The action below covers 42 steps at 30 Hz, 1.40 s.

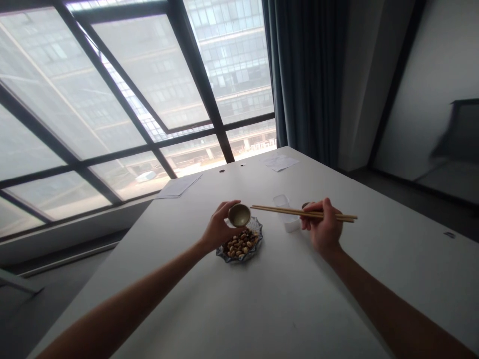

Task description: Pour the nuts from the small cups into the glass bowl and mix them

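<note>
Upper left of frame: large window (112, 99) with dark bars, building outside. Below it, centre-left on the white table (262, 309), a sheet of paper (178, 186) near the far edge.

Centre of frame: left hand (218, 230), fingers closed around a small cup (239, 215), mouth of the cup facing the camera, held tilted just above the far rim of a glass dish (257, 244). Dish holds peanuts (239, 244); it sits on the table directly under the hand.

Just right of centre: clear plastic container (286, 213), upright, between the two hands.

Right of centre: right hand (324, 228) clamped on a pair of chopsticks (284, 211), held roughly level above the table; tips together, pointing left toward the cup, not touching it.

Upper centre-right: second paper (280, 161) by the far table edge; dark curtain (305, 75) behind
</note>
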Available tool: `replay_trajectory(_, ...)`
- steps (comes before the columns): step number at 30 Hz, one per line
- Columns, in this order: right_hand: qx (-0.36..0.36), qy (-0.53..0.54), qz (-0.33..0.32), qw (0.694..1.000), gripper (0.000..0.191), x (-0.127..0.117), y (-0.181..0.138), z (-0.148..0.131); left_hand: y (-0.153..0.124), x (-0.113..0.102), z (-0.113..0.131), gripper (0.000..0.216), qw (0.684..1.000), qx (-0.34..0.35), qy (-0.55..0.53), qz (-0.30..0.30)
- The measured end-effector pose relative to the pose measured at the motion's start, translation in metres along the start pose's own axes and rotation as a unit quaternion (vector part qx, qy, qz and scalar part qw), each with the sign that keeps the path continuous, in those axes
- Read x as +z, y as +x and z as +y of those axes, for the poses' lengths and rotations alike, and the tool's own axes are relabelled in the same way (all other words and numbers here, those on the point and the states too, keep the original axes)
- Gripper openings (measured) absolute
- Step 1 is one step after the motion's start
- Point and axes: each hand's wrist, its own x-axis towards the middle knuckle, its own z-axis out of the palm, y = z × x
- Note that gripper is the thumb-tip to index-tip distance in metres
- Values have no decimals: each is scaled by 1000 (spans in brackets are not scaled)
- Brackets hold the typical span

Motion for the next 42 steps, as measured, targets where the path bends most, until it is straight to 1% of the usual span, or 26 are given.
replay_trajectory(2, -8, 14, 70, 997, 54, -9, 21, -8, 20, 18, -2, 70, 999, -26, -25, -9)
replay_trajectory(3, -12, 15, 111, 994, 53, -17, 33, -12, 33, 29, -3, 68, 998, -37, -35, -22)
replay_trajectory(6, -34, 16, 226, 973, 51, -45, 69, -23, 82, 68, -2, 39, 995, -67, -47, -49)
replay_trajectory(7, -32, 16, 260, 965, 50, -55, 79, -26, 101, 81, 0, 36, 994, -77, -48, -59)
replay_trajectory(9, -31, 17, 303, 952, 50, -74, 95, -31, 136, 106, 5, 34, 990, -93, -50, -94)
replay_trajectory(12, -28, 20, 329, 944, 51, -93, 107, -33, 181, 138, 12, 31, 975, -108, -53, -185)
replay_trajectory(14, -28, 24, 340, 940, 51, -99, 110, -33, 203, 154, 16, 30, 964, -115, -42, -235)
replay_trajectory(17, -28, 33, 348, 936, 51, -102, 113, -34, 224, 174, 17, 31, 950, -125, -9, -285)
replay_trajectory(20, -25, 41, 346, 937, 50, -100, 115, -38, 235, 189, 15, 32, 936, -133, 31, -324)
replay_trajectory(24, -20, 49, 342, 938, 50, -97, 115, -42, 237, 198, 13, 32, 920, -141, 81, -357)
replay_trajectory(29, -11, 56, 337, 940, 47, -96, 114, -42, 231, 199, 12, 32, 906, -138, 126, -380)
replay_trajectory(33, -4, 57, 335, 940, 46, -97, 115, -43, 228, 198, 17, 32, 902, -122, 144, -389)
replay_trajectory(36, -4, 56, 335, 940, 47, -97, 115, -45, 230, 190, 25, 32, 906, -94, 144, -388)
replay_trajectory(39, -10, 54, 336, 940, 48, -97, 115, -47, 231, 172, 37, 34, 916, -45, 139, -374)
replay_trajectory(42, -19, 51, 333, 941, 47, -99, 115, -47, 221, 157, 52, 35, 922, 15, 138, -361)
